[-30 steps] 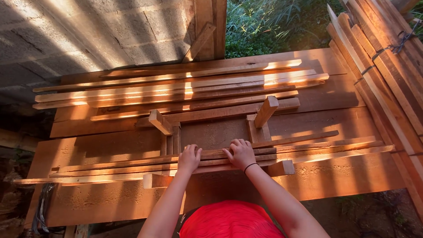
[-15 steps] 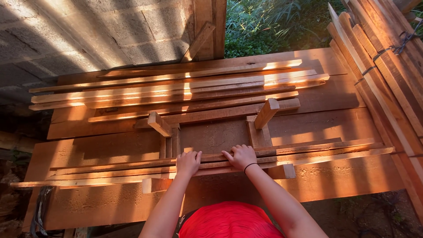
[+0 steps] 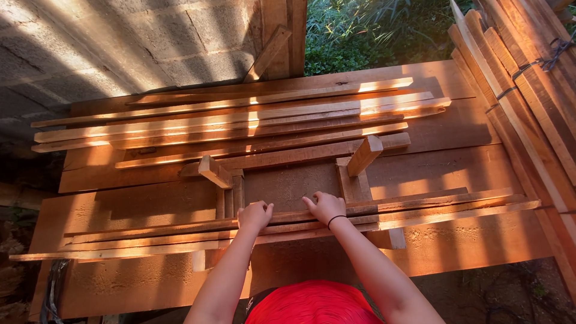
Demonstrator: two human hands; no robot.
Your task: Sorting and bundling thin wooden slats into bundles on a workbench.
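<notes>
Left hand: our left hand (image 3: 254,215) lies curled, knuckles up, on the near bundle of slats (image 3: 150,234), pressing down on it; whether the fingers wrap a slat we cannot tell.
Right hand: our right hand (image 3: 327,207) lies flatter, fingers spread and reaching over the far side of the same bundle, palm down; a dark band circles the wrist.
Near bundle: long thin slats, about five by our count, run left to right along the near edge of the bench (image 3: 468,240), overhanging its left end and resting across the small frame.
Small frame: a low wooden frame (image 3: 288,180) sits at the middle of the bench, with two short blocks (image 3: 363,155) standing up tilted from its far corners.
Far stack: about seven more slats (image 3: 240,123) lie side by side toward the far edge, well apart from the hands.
Right edge: a tied bundle of long boards (image 3: 528,84) leans along the right side.
Step in hand: we judge that the slats are being squared up against the frame.
Next move: it seems to call for even pressure from both hands so that the ends stay flush.
</notes>
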